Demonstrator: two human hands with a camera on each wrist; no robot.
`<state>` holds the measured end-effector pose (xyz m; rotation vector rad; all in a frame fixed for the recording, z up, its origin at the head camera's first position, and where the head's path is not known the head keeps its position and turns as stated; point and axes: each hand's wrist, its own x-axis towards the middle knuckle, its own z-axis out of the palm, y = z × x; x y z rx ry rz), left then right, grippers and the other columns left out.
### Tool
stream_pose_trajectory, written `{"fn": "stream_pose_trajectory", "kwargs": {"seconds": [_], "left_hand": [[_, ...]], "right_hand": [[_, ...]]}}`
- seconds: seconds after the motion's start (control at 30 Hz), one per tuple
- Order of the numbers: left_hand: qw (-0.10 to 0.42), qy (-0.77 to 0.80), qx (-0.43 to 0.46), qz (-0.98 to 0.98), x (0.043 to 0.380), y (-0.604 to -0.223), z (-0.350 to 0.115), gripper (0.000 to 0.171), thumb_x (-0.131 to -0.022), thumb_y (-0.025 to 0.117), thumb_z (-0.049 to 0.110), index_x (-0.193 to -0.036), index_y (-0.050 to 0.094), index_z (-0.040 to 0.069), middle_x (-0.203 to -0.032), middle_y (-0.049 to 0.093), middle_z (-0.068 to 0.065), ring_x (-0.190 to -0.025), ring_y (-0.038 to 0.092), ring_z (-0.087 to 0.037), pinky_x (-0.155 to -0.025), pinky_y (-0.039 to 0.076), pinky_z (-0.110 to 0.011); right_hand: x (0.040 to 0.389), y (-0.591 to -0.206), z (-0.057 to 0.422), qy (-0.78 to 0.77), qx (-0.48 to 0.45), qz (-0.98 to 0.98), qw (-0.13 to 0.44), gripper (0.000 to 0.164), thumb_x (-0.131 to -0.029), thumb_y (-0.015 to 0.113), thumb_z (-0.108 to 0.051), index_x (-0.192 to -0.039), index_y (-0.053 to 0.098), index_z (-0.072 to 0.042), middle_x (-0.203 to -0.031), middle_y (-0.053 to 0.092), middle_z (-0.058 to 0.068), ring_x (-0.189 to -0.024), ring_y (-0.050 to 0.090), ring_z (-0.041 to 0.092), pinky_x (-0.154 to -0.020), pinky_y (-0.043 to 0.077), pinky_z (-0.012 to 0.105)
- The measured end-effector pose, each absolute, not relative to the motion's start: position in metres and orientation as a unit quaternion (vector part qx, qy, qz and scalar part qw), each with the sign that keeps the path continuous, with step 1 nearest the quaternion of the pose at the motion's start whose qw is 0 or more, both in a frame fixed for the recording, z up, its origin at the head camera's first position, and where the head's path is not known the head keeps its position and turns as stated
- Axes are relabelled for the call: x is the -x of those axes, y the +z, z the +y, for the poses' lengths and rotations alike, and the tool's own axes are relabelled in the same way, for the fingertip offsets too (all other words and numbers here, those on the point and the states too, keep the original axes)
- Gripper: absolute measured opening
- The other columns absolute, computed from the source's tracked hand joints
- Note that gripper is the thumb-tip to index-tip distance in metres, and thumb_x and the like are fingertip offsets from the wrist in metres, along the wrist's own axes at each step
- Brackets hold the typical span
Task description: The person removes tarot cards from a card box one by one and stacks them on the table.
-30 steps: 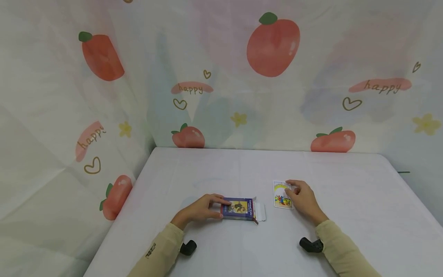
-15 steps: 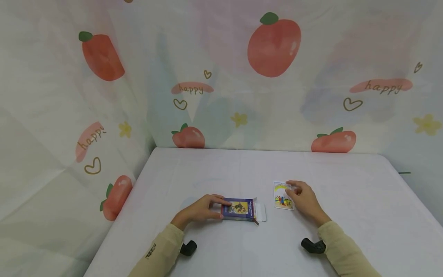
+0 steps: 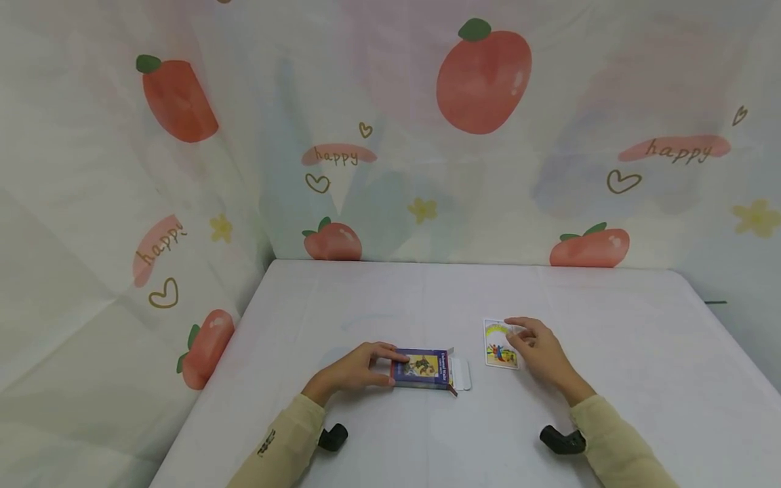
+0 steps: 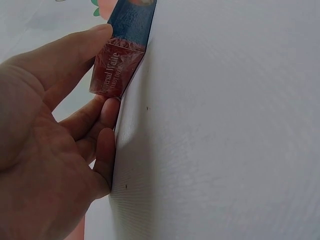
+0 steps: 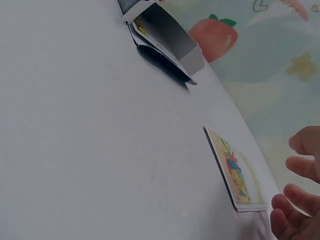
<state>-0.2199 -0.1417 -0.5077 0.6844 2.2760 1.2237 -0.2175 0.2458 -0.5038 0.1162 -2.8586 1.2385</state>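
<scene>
A blue tarot card box [image 3: 421,368] lies on its side in the middle of the table, its open end and white flap facing right. My left hand [image 3: 350,369] grips the closed end between thumb and fingers; in the left wrist view that end [image 4: 112,75] is red and reads "Universal Waite". A thin stack of tarot cards [image 3: 500,354] lies face up to the right of the box, showing a yellow arc and small figures. My right hand [image 3: 542,351] hovers at the stack's right edge, its fingers loosely bent. The right wrist view shows these fingertips [image 5: 282,205] apart from the cards [image 5: 232,167].
A white cloth covers the table [image 3: 390,447]. Behind it and at the left hang curtains [image 3: 390,88] printed with red fruit. Black wrist mounts [image 3: 561,440] stick out from both sleeves. In the right wrist view a yellow-printed piece [image 5: 142,30] shows inside the box's mouth.
My right hand has drawn slightly to the right, with its fingers coming off the cards. The left hand and the box stay where they were.
</scene>
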Motion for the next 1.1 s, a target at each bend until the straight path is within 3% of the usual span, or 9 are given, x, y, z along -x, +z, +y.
{"fn": "stream_pose_trajectory", "kwargs": {"seconds": [0.27,0.5,0.67,0.77,0.87,0.93,1.1], "left_hand": [[0.230,0.445,-0.251,0.829,0.219,-0.506,-0.141,0.045,-0.090,0.077,0.015,-0.134,0.068,0.021,-0.152,0.050,-0.013,-0.146,0.040,-0.032,-0.120,0.033,-0.056],[0.230,0.448,-0.245,0.828,0.218,-0.509,-0.142,0.045,-0.090,0.077,0.015,-0.134,0.068,0.021,-0.152,0.050,-0.013,-0.147,0.039,-0.033,-0.120,0.032,-0.056],[0.229,0.450,-0.246,0.827,0.217,-0.509,-0.143,0.045,-0.090,0.077,0.014,-0.134,0.068,0.021,-0.152,0.050,-0.013,-0.147,0.039,-0.033,-0.120,0.032,-0.056],[0.229,0.453,-0.250,0.825,0.216,-0.508,-0.143,0.045,-0.090,0.076,0.014,-0.134,0.068,0.019,-0.152,0.050,-0.014,-0.147,0.040,-0.033,-0.120,0.032,-0.056],[0.229,0.457,-0.253,0.821,0.216,-0.505,-0.144,0.046,-0.089,0.076,0.013,-0.134,0.068,0.018,-0.151,0.050,-0.013,-0.146,0.040,-0.033,-0.121,0.031,-0.057],[0.230,0.459,-0.256,0.819,0.216,-0.505,-0.143,0.046,-0.089,0.076,0.012,-0.134,0.068,0.018,-0.151,0.050,-0.013,-0.146,0.040,-0.032,-0.121,0.031,-0.057],[0.230,0.457,-0.263,0.818,0.218,-0.504,-0.142,0.046,-0.090,0.076,0.013,-0.135,0.067,0.018,-0.151,0.050,-0.013,-0.146,0.040,-0.032,-0.121,0.030,-0.057]], "right_hand": [[0.203,-0.488,0.226,0.409,-0.116,-0.904,0.042,0.035,-0.098,0.064,-0.014,-0.131,0.062,-0.004,-0.133,0.060,0.021,-0.108,0.060,0.033,-0.080,0.051,0.026],[0.187,-0.490,0.204,0.424,-0.164,-0.890,0.037,0.031,-0.095,0.068,-0.010,-0.125,0.066,-0.004,-0.127,0.064,0.015,-0.097,0.058,0.016,-0.078,0.052,0.024],[0.180,-0.494,0.191,0.411,-0.181,-0.893,0.018,0.030,-0.094,0.068,-0.012,-0.124,0.067,-0.006,-0.128,0.065,0.012,-0.111,0.062,0.029,-0.088,0.055,0.034],[0.176,-0.498,0.184,0.393,-0.201,-0.897,0.011,0.030,-0.094,0.069,-0.014,-0.123,0.069,-0.007,-0.134,0.064,0.014,-0.123,0.059,0.038,-0.096,0.053,0.049],[0.174,-0.502,0.180,0.375,-0.231,-0.897,0.020,0.028,-0.093,0.070,-0.014,-0.121,0.071,-0.007,-0.134,0.064,0.017,-0.127,0.057,0.044,-0.105,0.043,0.065],[0.173,-0.506,0.178,0.365,-0.246,-0.897,0.030,0.028,-0.092,0.071,-0.013,-0.119,0.072,-0.008,-0.133,0.066,0.016,-0.126,0.058,0.044,-0.106,0.040,0.066],[0.172,-0.513,0.175,0.335,-0.282,-0.896,0.072,0.027,-0.089,0.074,-0.010,-0.115,0.074,-0.010,-0.127,0.069,0.013,-0.119,0.062,0.039,-0.098,0.048,0.057]]}}
